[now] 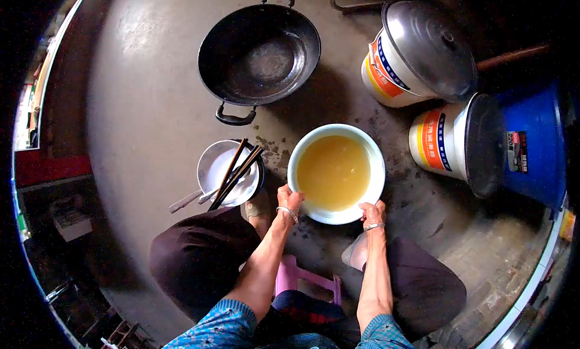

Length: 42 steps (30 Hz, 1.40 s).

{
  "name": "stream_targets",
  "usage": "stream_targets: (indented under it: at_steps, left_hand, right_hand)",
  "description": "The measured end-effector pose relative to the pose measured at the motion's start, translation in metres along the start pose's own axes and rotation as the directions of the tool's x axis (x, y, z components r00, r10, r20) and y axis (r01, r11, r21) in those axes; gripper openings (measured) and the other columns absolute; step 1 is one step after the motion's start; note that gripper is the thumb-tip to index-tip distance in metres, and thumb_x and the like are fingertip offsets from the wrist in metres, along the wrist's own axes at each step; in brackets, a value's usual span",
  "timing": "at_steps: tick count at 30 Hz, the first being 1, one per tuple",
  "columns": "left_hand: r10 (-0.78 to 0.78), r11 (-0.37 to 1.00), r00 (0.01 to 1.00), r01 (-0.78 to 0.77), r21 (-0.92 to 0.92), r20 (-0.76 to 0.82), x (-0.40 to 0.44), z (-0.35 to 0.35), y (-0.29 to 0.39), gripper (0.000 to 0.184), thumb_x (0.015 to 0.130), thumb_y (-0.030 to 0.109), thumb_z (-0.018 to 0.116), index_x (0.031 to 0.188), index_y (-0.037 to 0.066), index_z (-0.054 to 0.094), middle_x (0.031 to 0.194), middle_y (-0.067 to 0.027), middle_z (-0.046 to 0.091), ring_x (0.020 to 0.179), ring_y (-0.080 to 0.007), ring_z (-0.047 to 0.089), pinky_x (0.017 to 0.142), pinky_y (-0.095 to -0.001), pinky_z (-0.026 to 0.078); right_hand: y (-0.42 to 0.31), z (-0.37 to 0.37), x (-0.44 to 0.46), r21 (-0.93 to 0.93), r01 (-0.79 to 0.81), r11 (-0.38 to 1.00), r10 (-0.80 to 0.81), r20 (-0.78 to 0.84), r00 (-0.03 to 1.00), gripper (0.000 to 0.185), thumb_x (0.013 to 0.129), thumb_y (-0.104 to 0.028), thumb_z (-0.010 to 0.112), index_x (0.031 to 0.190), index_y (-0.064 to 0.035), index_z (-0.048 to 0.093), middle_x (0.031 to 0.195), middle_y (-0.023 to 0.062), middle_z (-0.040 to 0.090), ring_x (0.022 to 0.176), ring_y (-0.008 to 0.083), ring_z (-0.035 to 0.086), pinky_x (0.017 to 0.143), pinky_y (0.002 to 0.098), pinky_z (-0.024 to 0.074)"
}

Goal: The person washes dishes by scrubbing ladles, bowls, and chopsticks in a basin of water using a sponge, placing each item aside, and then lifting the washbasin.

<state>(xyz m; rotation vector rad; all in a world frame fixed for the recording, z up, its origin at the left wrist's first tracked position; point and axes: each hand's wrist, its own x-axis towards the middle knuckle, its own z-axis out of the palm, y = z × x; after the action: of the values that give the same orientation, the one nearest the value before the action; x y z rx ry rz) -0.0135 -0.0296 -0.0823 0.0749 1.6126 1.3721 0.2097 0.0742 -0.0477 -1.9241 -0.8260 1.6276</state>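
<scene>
A pale basin of cloudy yellow-brown liquid is between my hands, in front of my knees. My left hand is closed on its lower left rim, and my right hand grips the lower right rim. Left of the basin, a white bowl holds dark chopsticks and a utensil whose handle sticks out to the left. Beyond them, a black two-handled wok sits on the floor with a wet-looking inside.
Two white buckets with dark lids stand at the right, beside a large blue container. Under me is a pink stool. Wet spots and crumbs mark the floor around the basin.
</scene>
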Motion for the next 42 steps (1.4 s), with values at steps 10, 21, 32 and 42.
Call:
stream_targets:
  at_steps: [10, 21, 32, 42]
  left_hand:
    - [0.087, 0.996, 0.991, -0.086, 0.018, -0.103, -0.004, 0.007, 0.074, 0.008, 0.062, 0.006, 0.056, 0.063, -0.001, 0.059, 0.053, -0.0015, 0.054, 0.047, -0.0092, 0.047, 0.044, -0.0264, 0.037]
    - [0.155, 0.986, 0.982, -0.146, 0.084, -0.108, -0.002, 0.009, 0.167, 0.020, 0.059, 0.011, 0.060, 0.071, -0.005, 0.064, 0.061, -0.0096, 0.062, 0.061, -0.0162, 0.060, 0.056, -0.0325, 0.046]
    - [0.227, 0.971, 0.968, -0.217, 0.099, -0.105, 0.013, -0.002, 0.222, 0.024, 0.058, 0.011, 0.060, 0.072, -0.008, 0.064, 0.064, -0.0138, 0.064, 0.060, -0.0191, 0.062, 0.056, -0.0321, 0.048]
    - [0.199, 0.977, 0.973, -0.187, 0.106, -0.117, 0.021, -0.005, 0.240, 0.027, 0.060, 0.016, 0.062, 0.072, -0.007, 0.064, 0.066, -0.0154, 0.065, 0.064, -0.0217, 0.065, 0.061, -0.0345, 0.049]
  right_hand:
    - [-0.085, 0.023, -0.032, -0.069, 0.098, 0.993, -0.094, 0.061, 0.994, 0.014, 0.057, -0.004, 0.064, 0.069, -0.0045, 0.055, 0.049, -0.0007, 0.048, 0.033, 0.0095, 0.042, 0.029, 0.0232, 0.0315]
    - [-0.202, 0.065, -0.065, -0.212, 0.249, 0.945, -0.225, 0.128, 0.966, 0.015, 0.056, 0.000, 0.062, 0.067, -0.0059, 0.052, 0.046, -0.0012, 0.044, 0.031, 0.0093, 0.036, 0.028, 0.0253, 0.0283]
    - [-0.266, 0.109, -0.043, -0.317, 0.272, 0.909, -0.203, 0.235, 0.951, 0.014, 0.053, -0.002, 0.060, 0.064, -0.0061, 0.053, 0.046, -0.0007, 0.043, 0.031, 0.0105, 0.034, 0.029, 0.0280, 0.0232]
    - [-0.306, 0.133, -0.041, -0.421, 0.228, 0.878, -0.149, 0.213, 0.966, 0.016, 0.053, 0.001, 0.061, 0.061, -0.0077, 0.049, 0.044, -0.0009, 0.040, 0.031, 0.0107, 0.033, 0.030, 0.0288, 0.0240]
